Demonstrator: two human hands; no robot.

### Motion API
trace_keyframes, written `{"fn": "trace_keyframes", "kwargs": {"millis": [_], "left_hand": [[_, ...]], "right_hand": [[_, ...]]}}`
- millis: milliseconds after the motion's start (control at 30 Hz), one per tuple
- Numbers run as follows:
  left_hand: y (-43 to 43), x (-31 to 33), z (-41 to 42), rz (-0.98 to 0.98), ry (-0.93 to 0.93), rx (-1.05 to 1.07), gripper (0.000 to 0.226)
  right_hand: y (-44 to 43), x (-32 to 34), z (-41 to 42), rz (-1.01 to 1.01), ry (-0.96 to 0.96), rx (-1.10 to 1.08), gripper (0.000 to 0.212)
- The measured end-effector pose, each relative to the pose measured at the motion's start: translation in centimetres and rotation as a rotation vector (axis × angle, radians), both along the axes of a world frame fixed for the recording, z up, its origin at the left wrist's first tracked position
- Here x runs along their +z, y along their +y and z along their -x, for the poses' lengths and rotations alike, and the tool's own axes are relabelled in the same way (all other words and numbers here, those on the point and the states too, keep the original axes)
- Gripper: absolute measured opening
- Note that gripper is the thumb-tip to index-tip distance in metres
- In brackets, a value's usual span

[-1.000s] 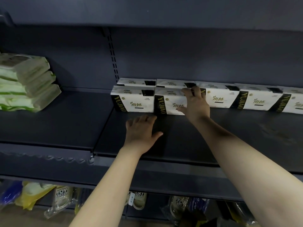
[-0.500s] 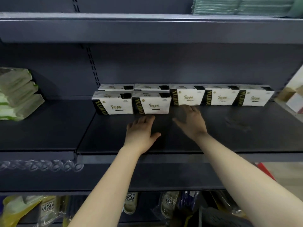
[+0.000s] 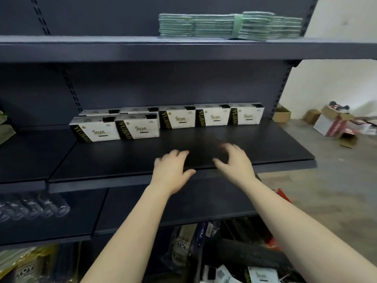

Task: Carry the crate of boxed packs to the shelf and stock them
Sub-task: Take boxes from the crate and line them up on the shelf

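Several white boxed packs with black ends stand in a row on the dark shelf point(image 3: 265, 152). Two of them point(image 3: 95, 129) stand in front at the left, with two more behind. The rest point(image 3: 212, 116) line the back to the right. My left hand point(image 3: 171, 170) hovers over the shelf's front edge, fingers loosely spread, holding nothing. To its right, my right hand point(image 3: 234, 162) is blurred, fingers relaxed and empty. More white packs point(image 3: 261, 274) show at the bottom right, in what may be the crate, mostly hidden.
A stack of green packs point(image 3: 230, 25) lies on the shelf above. Dark bottles point(image 3: 34, 207) lie on the lower left shelf. Bagged goods point(image 3: 22, 264) fill the bottom level. Cardboard boxes point(image 3: 334, 125) litter the floor at the right beyond the shelf end.
My right hand has let go of the box in the row and drawn back toward the shelf's front edge. My left hand also pulled back. The view swung right and up.
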State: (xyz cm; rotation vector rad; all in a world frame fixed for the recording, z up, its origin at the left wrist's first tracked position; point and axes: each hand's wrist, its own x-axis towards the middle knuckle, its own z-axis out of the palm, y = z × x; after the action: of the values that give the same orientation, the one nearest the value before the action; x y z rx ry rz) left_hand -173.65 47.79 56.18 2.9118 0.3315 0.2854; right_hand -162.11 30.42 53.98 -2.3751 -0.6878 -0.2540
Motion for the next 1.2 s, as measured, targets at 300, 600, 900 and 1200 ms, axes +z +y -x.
{"fn": "trace_keyframes", "kwargs": {"millis": [300,600,900,1200], "left_hand": [[-13.7,-2.4,-0.4,0.037,0.018,-0.026,0.064],[-23.6,-7.9,0.9,0.084,0.148,-0.016,0.063],[-27.2,-12.9,3.0,0.111,0.318,-0.004,0.062],[-26.9,-16.6,4.0,0.157,0.459,0.022,0.064]], "right_hand": [[-14.4,-2.3,0.3,0.039,0.055,0.017,0.042],[-24.3,-8.3,2.0,0.147,0.169,0.044,0.043],[-28.9,-14.5,4.4,0.259,0.365,0.062,0.048],[-29.2,-18.9,6.1,0.335,0.53,0.087,0.053]]}}
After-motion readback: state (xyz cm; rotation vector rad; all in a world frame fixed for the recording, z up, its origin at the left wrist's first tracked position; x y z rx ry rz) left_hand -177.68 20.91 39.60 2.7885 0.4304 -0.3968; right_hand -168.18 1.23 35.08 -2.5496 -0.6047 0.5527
